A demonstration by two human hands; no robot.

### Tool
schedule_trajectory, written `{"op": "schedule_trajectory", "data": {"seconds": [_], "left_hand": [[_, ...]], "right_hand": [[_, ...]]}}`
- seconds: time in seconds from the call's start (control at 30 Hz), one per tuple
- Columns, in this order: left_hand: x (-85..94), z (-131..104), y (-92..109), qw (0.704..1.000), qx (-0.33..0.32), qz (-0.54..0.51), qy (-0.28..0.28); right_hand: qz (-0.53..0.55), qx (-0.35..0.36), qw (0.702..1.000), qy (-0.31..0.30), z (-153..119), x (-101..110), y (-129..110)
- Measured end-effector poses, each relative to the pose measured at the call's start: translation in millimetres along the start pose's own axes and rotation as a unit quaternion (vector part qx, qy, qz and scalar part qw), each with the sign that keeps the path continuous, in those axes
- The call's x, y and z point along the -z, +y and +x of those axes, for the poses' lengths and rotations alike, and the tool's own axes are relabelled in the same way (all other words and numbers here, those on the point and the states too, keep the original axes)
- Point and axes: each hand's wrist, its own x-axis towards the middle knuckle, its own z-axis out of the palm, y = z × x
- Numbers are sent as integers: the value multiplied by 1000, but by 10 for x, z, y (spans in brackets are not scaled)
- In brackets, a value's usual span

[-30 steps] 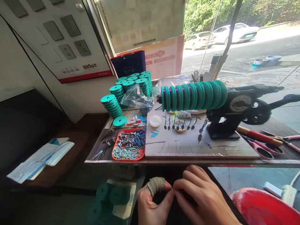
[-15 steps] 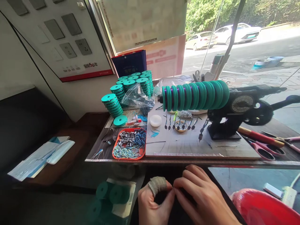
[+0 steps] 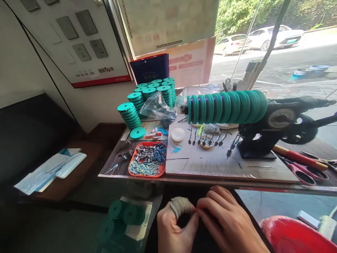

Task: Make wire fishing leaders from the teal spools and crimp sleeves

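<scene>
Low in the head view, over dark clothing, my left hand (image 3: 177, 223) and my right hand (image 3: 226, 218) meet fingertip to fingertip. A greyish cloth wrap (image 3: 180, 206) covers my left index finger. Thumb and index finger are pinched together on each hand; whatever lies between them is too small or hidden to name. Above the hands is the table edge, with a white board (image 3: 189, 167) on it. On the board, several small dark fittings (image 3: 199, 137) stand in a row around a round dish (image 3: 206, 141) of small pieces.
A red tray (image 3: 147, 174) holds metal weights and small blue pieces. Stacked green spools (image 3: 129, 115) stand behind it. A crank winder (image 3: 256, 147) carries a row of green spools (image 3: 228, 107). Scissors (image 3: 305, 172) lie at right, above a red basin (image 3: 295, 233).
The camera view has shifted slightly, so the table items appear a little further right. Both hands keep the same pinched pose, fingertips together.
</scene>
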Motion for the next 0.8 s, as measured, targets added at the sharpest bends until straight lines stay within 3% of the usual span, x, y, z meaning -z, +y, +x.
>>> {"op": "schedule_trajectory", "data": {"seconds": [0.57,0.67,0.8], "left_hand": [[-2,-13,-36,999,-24,45,-6],[34,43,-36,994,-38,97,-35],[77,211,30,974,-117,174,-88]], "right_hand": [[-11,12,1000,23,-17,-53,17],[-39,20,999,18,9,-12,31],[-81,32,996,9,63,97,69]]}}
